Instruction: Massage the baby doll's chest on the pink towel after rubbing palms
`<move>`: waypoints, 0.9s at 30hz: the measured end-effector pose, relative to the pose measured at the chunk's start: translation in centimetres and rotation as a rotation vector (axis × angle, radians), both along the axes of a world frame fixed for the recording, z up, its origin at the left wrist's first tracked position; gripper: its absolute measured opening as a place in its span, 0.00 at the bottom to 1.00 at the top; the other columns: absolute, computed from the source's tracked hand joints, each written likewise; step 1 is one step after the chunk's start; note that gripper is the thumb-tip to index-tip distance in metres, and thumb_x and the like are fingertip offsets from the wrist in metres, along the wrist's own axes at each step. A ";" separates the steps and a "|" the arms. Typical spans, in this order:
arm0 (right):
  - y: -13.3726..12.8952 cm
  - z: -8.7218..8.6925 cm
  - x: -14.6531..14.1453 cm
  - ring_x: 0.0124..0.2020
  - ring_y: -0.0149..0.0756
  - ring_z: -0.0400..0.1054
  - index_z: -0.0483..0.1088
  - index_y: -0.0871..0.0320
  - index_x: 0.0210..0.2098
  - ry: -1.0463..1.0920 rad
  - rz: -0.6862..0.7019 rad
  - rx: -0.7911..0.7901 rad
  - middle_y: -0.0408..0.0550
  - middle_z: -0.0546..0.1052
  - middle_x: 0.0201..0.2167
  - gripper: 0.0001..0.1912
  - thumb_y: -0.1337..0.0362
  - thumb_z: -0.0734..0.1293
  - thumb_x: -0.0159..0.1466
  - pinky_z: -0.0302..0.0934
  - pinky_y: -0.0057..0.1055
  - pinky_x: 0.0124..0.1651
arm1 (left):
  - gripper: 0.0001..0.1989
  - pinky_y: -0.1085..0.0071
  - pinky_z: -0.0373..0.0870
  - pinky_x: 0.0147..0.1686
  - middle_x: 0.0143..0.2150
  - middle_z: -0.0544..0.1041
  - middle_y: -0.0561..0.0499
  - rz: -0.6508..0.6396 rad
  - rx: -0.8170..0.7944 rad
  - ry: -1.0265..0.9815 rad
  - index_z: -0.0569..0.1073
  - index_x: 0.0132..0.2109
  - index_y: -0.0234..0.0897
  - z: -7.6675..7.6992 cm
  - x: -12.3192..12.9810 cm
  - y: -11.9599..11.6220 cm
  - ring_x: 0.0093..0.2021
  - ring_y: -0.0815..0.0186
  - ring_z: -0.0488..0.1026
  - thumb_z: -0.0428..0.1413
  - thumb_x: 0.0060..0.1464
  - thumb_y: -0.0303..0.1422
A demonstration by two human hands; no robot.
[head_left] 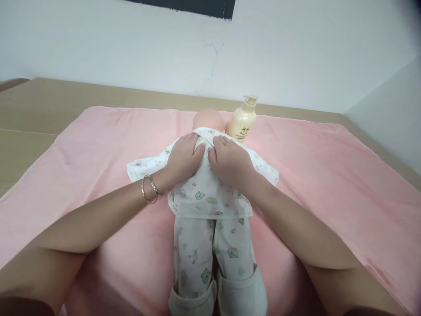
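A baby doll point(210, 202) in a white printed top and trousers lies stretched out, its bald head point(208, 118) at the far end and its face not showing. My left hand point(186, 158) rests flat on the upper left of the doll's top, fingers stretched toward the collar. On the upper right of the top lies my right hand point(230, 160), also flat and holding nothing. The two thumbs are close together near the middle. A silver bangle point(149, 189) circles my left wrist. The doll's sleeves spread out to both sides.
Beneath the doll is a pink blanket point(108, 175) spread over a wooden table point(29, 105). A cream pump bottle point(242, 119) stands just right of the doll's head. Behind the table rises a white wall point(279, 52) with a dark panel at the top.
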State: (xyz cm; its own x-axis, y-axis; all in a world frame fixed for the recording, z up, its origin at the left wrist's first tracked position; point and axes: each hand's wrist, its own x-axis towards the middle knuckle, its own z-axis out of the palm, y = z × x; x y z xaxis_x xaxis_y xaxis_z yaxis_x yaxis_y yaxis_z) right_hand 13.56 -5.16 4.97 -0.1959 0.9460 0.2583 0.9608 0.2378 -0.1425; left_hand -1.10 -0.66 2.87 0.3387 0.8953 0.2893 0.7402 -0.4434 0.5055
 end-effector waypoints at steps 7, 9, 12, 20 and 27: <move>1.3 -0.6 0.5 0.69 0.54 0.58 0.61 0.76 0.65 0.108 0.002 -0.027 0.67 0.66 0.66 0.30 0.62 0.52 0.71 0.52 0.49 0.70 | 0.25 0.53 0.64 0.68 0.61 0.74 0.41 0.036 -0.037 -0.075 0.71 0.58 0.32 -0.4 0.0 -0.2 0.62 0.55 0.69 0.41 0.64 0.39; 1.3 0.0 0.7 0.68 0.54 0.59 0.65 0.74 0.62 0.133 0.026 -0.037 0.67 0.68 0.64 0.28 0.62 0.53 0.70 0.53 0.50 0.70 | 0.26 0.54 0.63 0.69 0.64 0.72 0.42 0.041 -0.019 -0.112 0.70 0.60 0.32 -0.8 -0.1 -0.2 0.64 0.56 0.68 0.41 0.64 0.40; 1.0 1.4 1.1 0.65 0.52 0.63 0.69 0.69 0.58 0.203 0.053 -0.079 0.63 0.72 0.61 0.25 0.63 0.54 0.69 0.59 0.46 0.66 | 0.27 0.56 0.62 0.70 0.66 0.71 0.44 0.055 0.004 -0.157 0.69 0.62 0.34 -1.3 -0.4 -0.3 0.66 0.58 0.67 0.42 0.64 0.41; 0.5 0.0 0.1 0.71 0.46 0.54 0.65 0.72 0.63 0.271 0.119 0.077 0.61 0.62 0.69 0.28 0.65 0.54 0.69 0.51 0.45 0.73 | 0.25 0.56 0.64 0.68 0.63 0.74 0.45 0.040 0.027 -0.196 0.71 0.60 0.36 -1.5 -0.5 -0.4 0.64 0.58 0.69 0.42 0.63 0.41; 0.5 -0.7 -0.2 0.72 0.45 0.54 0.69 0.65 0.61 0.263 0.168 0.108 0.57 0.65 0.68 0.26 0.67 0.53 0.68 0.50 0.50 0.73 | 0.24 0.55 0.65 0.67 0.62 0.74 0.45 0.041 0.035 -0.195 0.72 0.59 0.36 -1.5 -0.5 -0.4 0.63 0.58 0.70 0.43 0.63 0.39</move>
